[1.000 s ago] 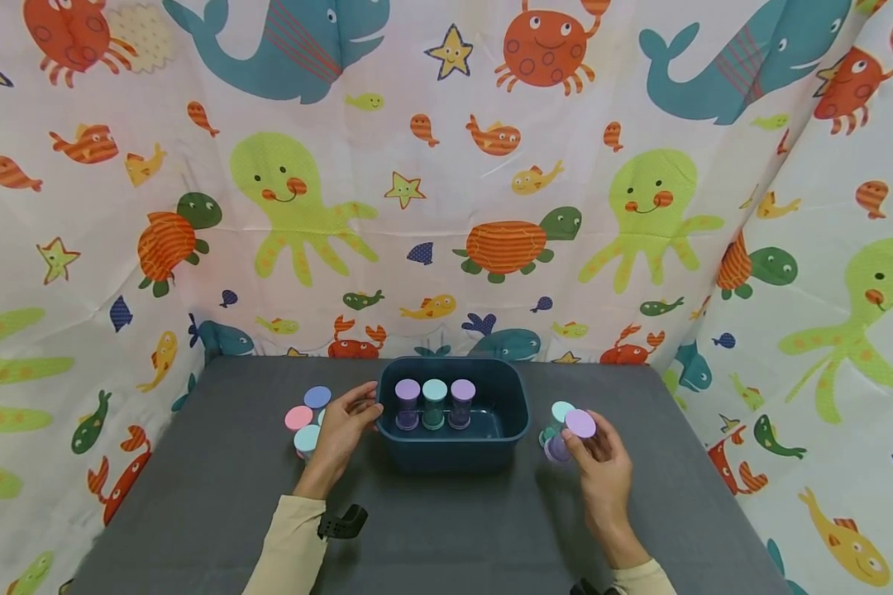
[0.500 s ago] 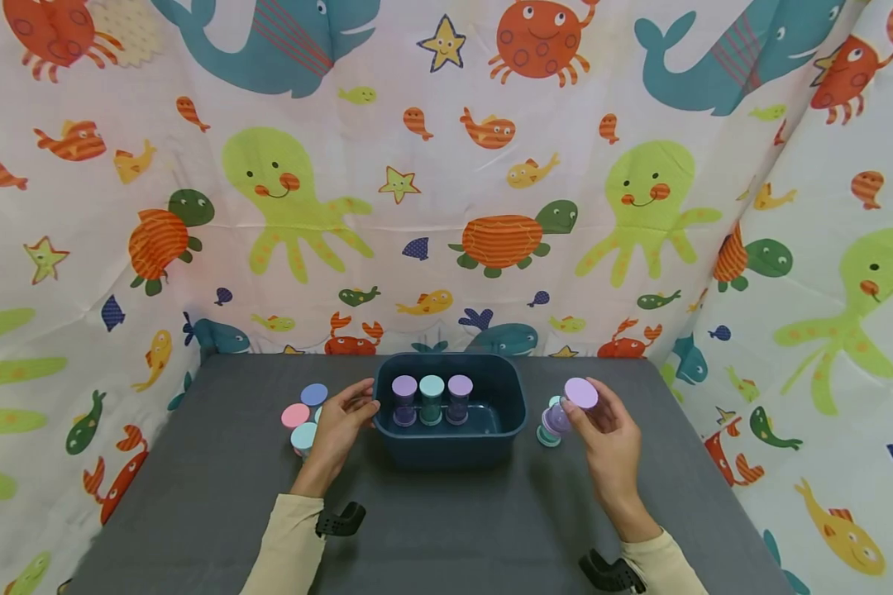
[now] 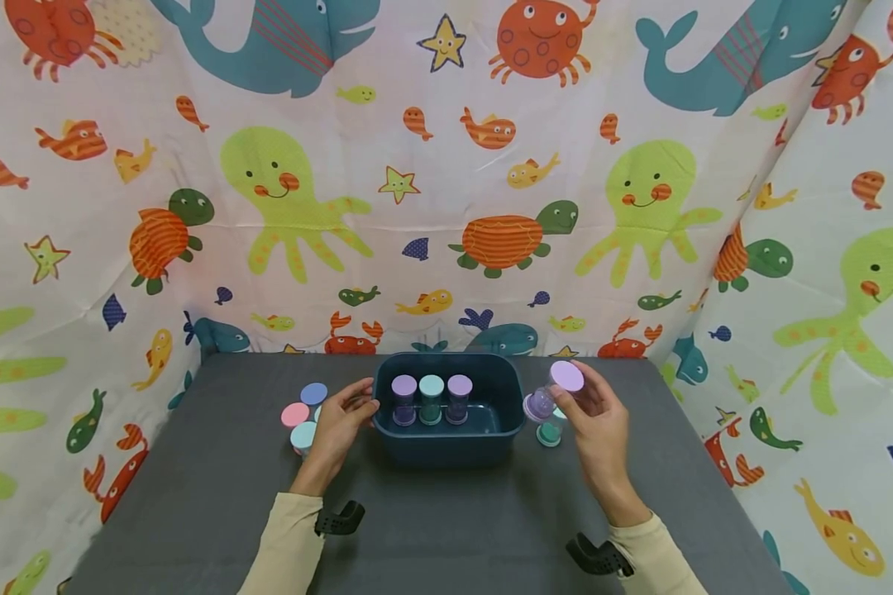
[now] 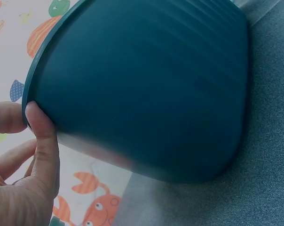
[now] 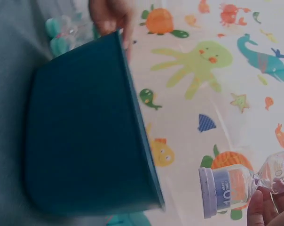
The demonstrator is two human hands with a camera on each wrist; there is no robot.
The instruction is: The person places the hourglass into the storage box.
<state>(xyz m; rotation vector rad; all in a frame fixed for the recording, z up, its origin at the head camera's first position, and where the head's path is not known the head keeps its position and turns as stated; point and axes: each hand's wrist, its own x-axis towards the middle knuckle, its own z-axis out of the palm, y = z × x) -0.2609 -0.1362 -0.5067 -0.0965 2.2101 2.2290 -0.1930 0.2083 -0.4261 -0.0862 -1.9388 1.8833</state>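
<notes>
My right hand (image 3: 601,434) holds a sand timer (image 3: 566,377) with light purple caps, tilted and raised just right of the dark blue bin (image 3: 446,454). In the right wrist view, the clear hourglass (image 5: 233,188) shows a printed label, with fingertips at its narrow waist. My left hand (image 3: 341,426) pinches the bin's left rim between thumb and fingers, plain in the left wrist view at the bin wall (image 4: 132,94). Inside the bin stand a purple timer (image 3: 405,387), a teal timer (image 3: 432,387) and another purple timer (image 3: 459,387) in a row.
A teal sand timer (image 3: 549,435) stands on the grey table (image 3: 446,529) right of the bin, partly hidden by the held one. Left of the bin cluster several timers, with blue (image 3: 314,393), pink (image 3: 295,415) and light blue caps (image 3: 303,435). Printed sea-animal cloth (image 3: 446,190) hangs behind.
My right hand has lifted the purple sand timer from beside the teal one and moved it up, then left toward the bin, tilting it. The left hand keeps its grip on the rim.
</notes>
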